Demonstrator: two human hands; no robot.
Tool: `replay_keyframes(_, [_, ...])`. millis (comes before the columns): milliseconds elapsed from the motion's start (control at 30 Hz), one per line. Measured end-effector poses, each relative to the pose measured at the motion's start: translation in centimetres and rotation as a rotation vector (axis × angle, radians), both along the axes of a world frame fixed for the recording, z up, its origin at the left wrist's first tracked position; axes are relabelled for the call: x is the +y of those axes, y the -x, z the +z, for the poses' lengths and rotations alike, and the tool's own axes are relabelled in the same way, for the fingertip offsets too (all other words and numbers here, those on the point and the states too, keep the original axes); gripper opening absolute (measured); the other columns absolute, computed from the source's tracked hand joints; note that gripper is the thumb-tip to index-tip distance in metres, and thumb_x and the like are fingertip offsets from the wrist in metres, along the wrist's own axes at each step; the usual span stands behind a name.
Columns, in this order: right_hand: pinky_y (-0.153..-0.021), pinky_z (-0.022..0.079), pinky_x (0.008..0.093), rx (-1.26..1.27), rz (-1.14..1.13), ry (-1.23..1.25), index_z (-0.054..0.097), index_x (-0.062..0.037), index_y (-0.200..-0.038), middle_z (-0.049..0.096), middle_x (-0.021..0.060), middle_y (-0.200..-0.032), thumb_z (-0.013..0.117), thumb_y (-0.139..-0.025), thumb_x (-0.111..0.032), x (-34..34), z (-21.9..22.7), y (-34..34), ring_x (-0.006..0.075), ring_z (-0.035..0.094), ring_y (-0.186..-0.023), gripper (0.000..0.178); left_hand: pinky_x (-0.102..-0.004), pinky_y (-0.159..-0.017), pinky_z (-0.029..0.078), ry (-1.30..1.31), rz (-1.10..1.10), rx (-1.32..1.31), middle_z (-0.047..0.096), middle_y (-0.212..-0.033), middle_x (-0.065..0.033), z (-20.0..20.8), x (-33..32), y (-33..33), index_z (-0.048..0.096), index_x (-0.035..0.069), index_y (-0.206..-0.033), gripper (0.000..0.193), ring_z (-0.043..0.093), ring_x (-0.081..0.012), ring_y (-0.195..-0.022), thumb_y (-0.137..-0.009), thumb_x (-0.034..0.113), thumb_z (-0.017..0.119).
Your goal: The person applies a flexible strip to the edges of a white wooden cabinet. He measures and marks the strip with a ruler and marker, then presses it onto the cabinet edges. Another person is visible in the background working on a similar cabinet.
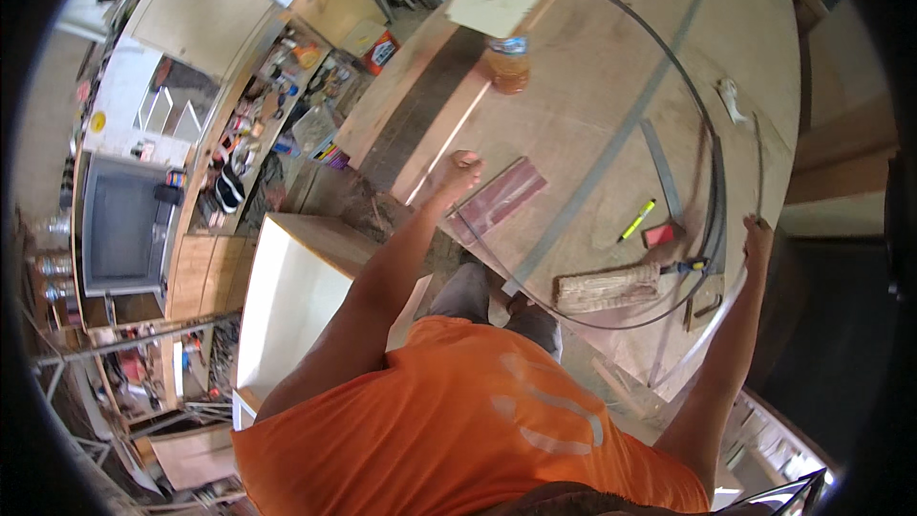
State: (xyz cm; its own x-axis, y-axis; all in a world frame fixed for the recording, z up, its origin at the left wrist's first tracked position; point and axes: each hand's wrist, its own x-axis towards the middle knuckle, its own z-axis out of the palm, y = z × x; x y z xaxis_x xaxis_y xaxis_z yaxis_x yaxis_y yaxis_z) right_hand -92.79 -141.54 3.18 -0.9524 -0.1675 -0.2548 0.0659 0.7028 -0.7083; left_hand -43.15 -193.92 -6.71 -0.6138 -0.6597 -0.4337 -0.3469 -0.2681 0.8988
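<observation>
My left hand [463,168] hovers by the table's left edge with its fingers curled; anything within them is too small to make out. Beside it lies a flat reddish-brown board [501,199]. At the right edge of the table, the fingers of my right hand [757,229] are closed at the lower end of a thin dark strip [759,148]. A long black flexible strip [683,67] bows in a wide loop across the table, its near part passing close to the reddish board.
On the wooden table [592,76] are a plastic bottle [508,65], a yellow marker [637,220], a red block [658,235], a cloth-like pale bundle [608,288] and a grey strip [661,167]. A white-lined cabinet [287,311] stands left; cluttered shelves [272,100] lie beyond.
</observation>
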Motion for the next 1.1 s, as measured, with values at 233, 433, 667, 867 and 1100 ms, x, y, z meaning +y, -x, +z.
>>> replay_keyframes(233, [-0.081,0.051,0.0449,0.42,0.197,-0.508,0.064,0.0039,-0.112,0.069,0.0232,-0.097,0.065,-0.088,-0.026,-3.4,5.4,-1.5,0.0379,0.067,-0.096,0.038,-0.0288,-0.065,0.049,0.438,0.234,-0.168,0.066,-0.078,-0.0069,-1.2,-2.2,-12.6,0.069,0.003,-0.104,0.02,0.061,-0.0111,-0.071,-0.09,0.017,0.068])
replay_keyframes(433, [-0.09,0.05,0.0472,0.473,0.215,-0.745,0.06,-0.0009,-0.125,0.066,0.0263,-0.11,0.069,-0.084,-0.034,-11.5,4.6,-4.3,0.0428,0.063,-0.106,0.053,-0.0316,-0.07,0.05,-0.247,0.765,-0.165,0.064,-0.085,-0.0061,0.2,-8.3,-21.6,0.064,0.007,-0.1,0.012,0.059,-0.0182,-0.073,-0.092,0.014,0.059])
replay_keyframes(667, [-0.107,0.036,0.0506,0.357,0.194,-0.682,0.038,0.0072,-0.143,0.049,0.0376,-0.131,0.078,-0.072,-0.053,-21.5,-1.3,-7.0,0.0429,0.042,-0.132,0.101,-0.0386,-0.097,0.042,-0.489,0.338,0.24,0.056,-0.125,-0.0062,-8.4,-13.5,-26.8,0.055,0.008,-0.124,0.037,0.053,-0.023,-0.113,-0.1,0.034,0.047])
replay_keyframes(867, [-0.114,0.032,0.0432,0.412,0.491,-0.257,0.037,-0.0014,-0.143,0.041,0.0233,-0.145,0.079,-0.076,-0.026,-34.2,-5.3,-29.9,0.0386,0.037,-0.137,0.083,-0.0412,-0.11,0.031,-0.728,0.211,0.291,0.048,-0.142,-0.0052,-13.6,-17.8,-27.1,0.051,0.012,-0.134,0.046,0.04,-0.0249,-0.132,-0.099,0.041,0.044])
replay_keyframes(1100, [-0.105,0.044,0.0447,0.247,0.878,0.091,0.053,-0.0044,-0.131,0.056,0.0235,-0.128,0.074,-0.078,-0.019,-38.5,-6.8,-50.7,0.0381,0.054,-0.12,0.058,-0.0452,-0.085,0.047,1.483,-0.862,-0.458,0.063,-0.117,-0.0099,-5.6,-16.8,-27.4,0.065,0.009,-0.108,0.028,0.06,-0.032,-0.102,-0.092,0.031,0.059])
